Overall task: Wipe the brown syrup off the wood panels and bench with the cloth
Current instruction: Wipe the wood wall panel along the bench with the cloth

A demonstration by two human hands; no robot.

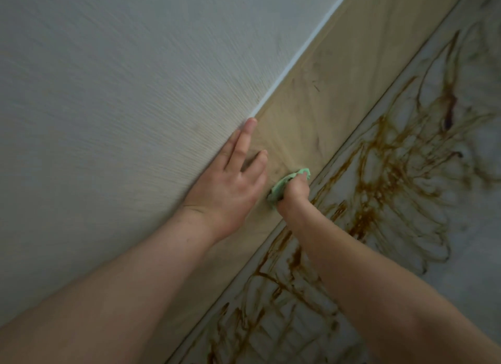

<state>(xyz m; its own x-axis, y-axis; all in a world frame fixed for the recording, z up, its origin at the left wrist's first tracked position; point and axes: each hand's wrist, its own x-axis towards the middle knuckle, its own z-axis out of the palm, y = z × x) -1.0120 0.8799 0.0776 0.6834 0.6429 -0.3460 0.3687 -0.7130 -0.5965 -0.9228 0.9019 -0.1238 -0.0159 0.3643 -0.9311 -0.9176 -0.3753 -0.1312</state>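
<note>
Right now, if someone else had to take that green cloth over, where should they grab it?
Probably the bunched edge of the green cloth sticking out beyond the right hand, coming down along the tan wood panel. The fist covers the rest, the left hand lies flat close beside it, and brown syrup streaks the other side.

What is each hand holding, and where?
The right hand grips the green cloth, bunched in its fist; the left hand holds nothing, flat on the panel.

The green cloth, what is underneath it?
The tan wood panel; the right hand grips the green cloth against it. The patch directly beneath is covered and cannot be seen.
</note>
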